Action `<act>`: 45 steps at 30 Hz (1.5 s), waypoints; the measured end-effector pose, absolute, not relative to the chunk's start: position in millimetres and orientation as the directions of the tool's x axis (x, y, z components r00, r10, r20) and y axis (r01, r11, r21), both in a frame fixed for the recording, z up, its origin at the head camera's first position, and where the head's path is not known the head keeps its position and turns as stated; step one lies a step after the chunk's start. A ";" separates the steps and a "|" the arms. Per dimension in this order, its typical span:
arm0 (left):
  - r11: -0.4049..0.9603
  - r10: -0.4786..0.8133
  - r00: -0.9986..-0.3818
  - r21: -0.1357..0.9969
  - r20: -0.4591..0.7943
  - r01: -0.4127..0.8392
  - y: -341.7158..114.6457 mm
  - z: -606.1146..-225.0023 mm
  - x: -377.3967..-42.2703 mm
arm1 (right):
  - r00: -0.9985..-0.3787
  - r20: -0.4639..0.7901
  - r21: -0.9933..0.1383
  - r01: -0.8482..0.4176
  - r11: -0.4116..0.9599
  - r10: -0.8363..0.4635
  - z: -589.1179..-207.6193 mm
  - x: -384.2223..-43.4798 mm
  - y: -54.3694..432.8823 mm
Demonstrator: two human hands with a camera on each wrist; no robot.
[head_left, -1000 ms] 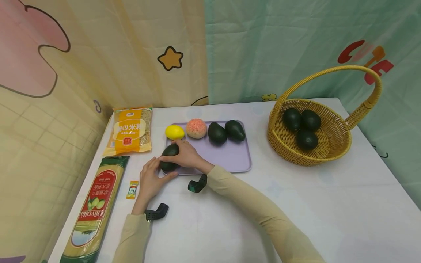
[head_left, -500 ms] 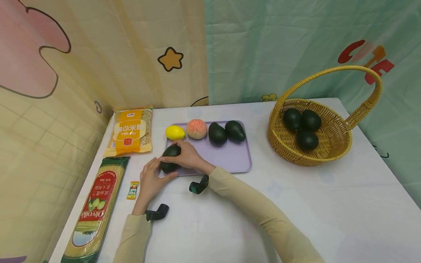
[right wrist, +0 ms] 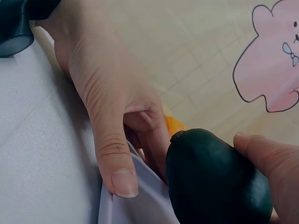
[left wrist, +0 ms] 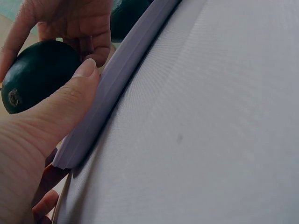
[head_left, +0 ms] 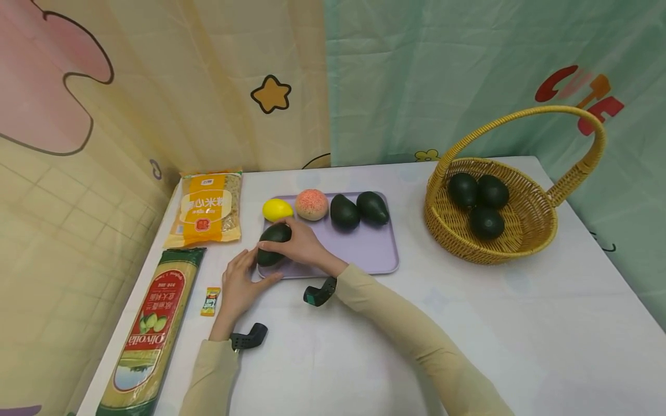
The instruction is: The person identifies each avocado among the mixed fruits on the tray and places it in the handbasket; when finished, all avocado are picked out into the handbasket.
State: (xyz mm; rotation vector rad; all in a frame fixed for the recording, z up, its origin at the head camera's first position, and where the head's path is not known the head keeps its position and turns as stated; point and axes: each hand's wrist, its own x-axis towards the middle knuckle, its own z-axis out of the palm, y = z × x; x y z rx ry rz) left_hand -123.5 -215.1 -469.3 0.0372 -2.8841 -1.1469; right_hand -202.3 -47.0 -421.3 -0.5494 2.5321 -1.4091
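Note:
My right hand [head_left: 307, 249] grips a dark green avocado [head_left: 272, 249] over the left end of a lilac tray [head_left: 359, 257]. Fingers and thumb lie around the fruit, as the right wrist view also shows with the avocado [right wrist: 210, 177] close up. At the tray's near left corner, my left hand [head_left: 240, 287] holds the rim. Its thumb lies across the tray rim [left wrist: 112, 86] in the left wrist view, other fingers at the outer side. Along the tray's back sit a yellow lemon [head_left: 277, 210], a peach [head_left: 311, 205] and two avocados, one [head_left: 344, 212] beside the other [head_left: 372, 208].
A wicker basket [head_left: 442, 234] with a tall handle stands at the right, three avocados [head_left: 486, 223] inside. Left of the tray lie a bag of grain [head_left: 205, 208], a long pasta pack [head_left: 151, 323] and a small sachet [head_left: 210, 301]. A curtain [head_left: 395, 81] hangs behind the table.
My right hand has shifted slightly up and right with the avocado, showing more of the tray's near left corner. The left hand stays at the rim.

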 end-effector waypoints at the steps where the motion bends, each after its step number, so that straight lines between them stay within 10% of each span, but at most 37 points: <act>1: 0.728 -0.035 -0.999 0.685 0.023 -0.009 -214.9 -469.3 -123.8 | -0.914 0.012 -0.850 -0.223 0.478 -0.405 -420.5 -202.2 -46.0; 45: 0.733 -0.048 -0.999 0.678 -0.022 -0.050 -215.7 -469.7 -125.6 | -0.919 0.383 -0.917 -0.391 0.084 -0.095 -326.4 -163.9 76.0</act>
